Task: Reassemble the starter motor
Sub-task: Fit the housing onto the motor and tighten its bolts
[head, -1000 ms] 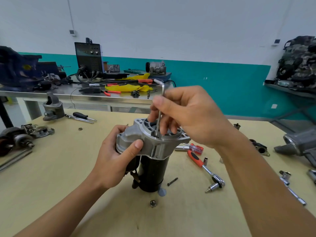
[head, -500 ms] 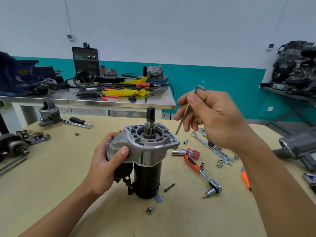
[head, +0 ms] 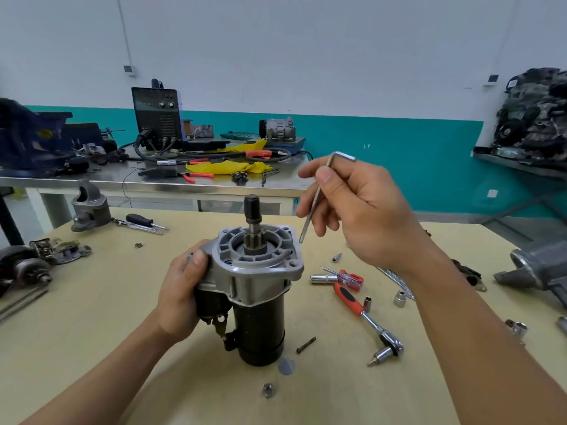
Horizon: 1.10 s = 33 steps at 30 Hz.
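The starter motor (head: 257,289) stands upright on the wooden table (head: 92,332), its black body below and its silver nose housing on top, with the pinion shaft sticking up. My left hand (head: 184,289) grips the housing and solenoid from the left. My right hand (head: 359,207) pinches an L-shaped hex key (head: 310,216) above and right of the housing; the key's tip hangs just off the housing's right corner, apart from it.
A dark screw (head: 306,345), a grey washer (head: 286,366) and a nut (head: 268,390) lie by the motor's base. A red-handled ratchet (head: 365,314), a small screwdriver (head: 343,276) and sockets lie to the right. Other starter parts (head: 89,207) sit at the left, a metal bench (head: 147,182) behind.
My right hand has lifted the hex key out of the housing top and moved it up and to the right. The left hand keeps its grip on the motor.
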### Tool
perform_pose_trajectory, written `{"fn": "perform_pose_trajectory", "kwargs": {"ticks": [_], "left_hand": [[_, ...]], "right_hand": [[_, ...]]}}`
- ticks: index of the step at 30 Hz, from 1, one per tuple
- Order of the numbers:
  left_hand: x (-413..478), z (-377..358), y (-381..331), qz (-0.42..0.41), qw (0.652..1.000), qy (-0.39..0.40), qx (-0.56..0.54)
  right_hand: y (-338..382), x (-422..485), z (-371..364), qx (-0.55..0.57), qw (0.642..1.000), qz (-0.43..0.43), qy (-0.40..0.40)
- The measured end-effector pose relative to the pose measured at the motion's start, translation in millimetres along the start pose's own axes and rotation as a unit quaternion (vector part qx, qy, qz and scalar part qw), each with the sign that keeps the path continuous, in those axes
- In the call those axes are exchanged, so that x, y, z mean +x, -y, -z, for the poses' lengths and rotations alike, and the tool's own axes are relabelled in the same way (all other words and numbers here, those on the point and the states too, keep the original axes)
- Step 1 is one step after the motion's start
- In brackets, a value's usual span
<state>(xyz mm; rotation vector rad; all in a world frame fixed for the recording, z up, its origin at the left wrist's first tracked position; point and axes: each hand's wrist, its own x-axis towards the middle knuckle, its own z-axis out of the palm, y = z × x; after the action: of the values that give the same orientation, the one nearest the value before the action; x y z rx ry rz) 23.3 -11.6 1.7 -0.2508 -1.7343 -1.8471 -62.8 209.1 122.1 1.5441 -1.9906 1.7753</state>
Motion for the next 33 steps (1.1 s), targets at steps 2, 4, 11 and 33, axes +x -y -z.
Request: {"fn": "perform_pose_trajectory", "kwargs": {"ticks": [2, 4, 11, 33], "left_hand": [[7, 0, -2, 0.024, 1.0, 0.002, -0.012], [13, -1, -4, 0.058, 0.998, 0.025, -0.018], [34, -6, -8, 0.135, 0.984, 0.11, -0.04], [36, -4, -1, 0.161, 0.98, 0.099, -0.058]], "right_hand": [[-1, 1, -1, 0.011, 1.0, 0.006, 0.0], [-1, 3, -1, 0.021, 1.0, 0.017, -0.003], [1, 9, -7, 0.085, 0.995, -0.005, 0.052], [9, 6, -15, 0.049, 0.992, 0.001, 0.112]]}}
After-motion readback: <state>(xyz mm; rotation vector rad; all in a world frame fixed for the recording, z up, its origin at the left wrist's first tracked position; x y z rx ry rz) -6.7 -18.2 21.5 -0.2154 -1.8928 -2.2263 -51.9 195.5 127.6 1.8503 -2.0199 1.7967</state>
